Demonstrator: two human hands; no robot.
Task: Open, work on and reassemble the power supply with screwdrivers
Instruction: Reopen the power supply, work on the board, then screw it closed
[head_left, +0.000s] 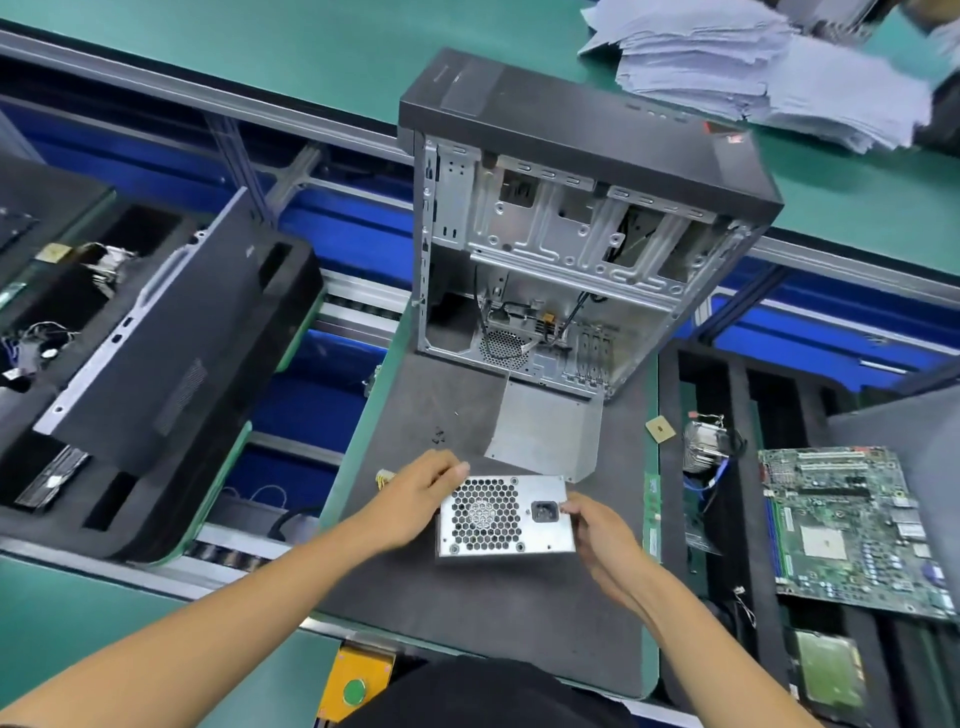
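Metal power supply (506, 517) | left hand (415, 493) grips left edge | right hand (602, 530) grips right edge

Power supply (506, 517) lies on the grey mat (441, 405) of the worktop, fan grille and mains socket facing up. Left hand (415, 499) grips its left upper edge; right hand (602, 535) holds its right side, fingers by the socket. Beyond the power supply stands an opened computer case (571, 208), interior exposed, with a loose metal panel (545, 431) between the two. Right of the power supply: heatsink (704, 447) and motherboard (847, 525). Left of it: black side cover (171, 343) on a foam tray.
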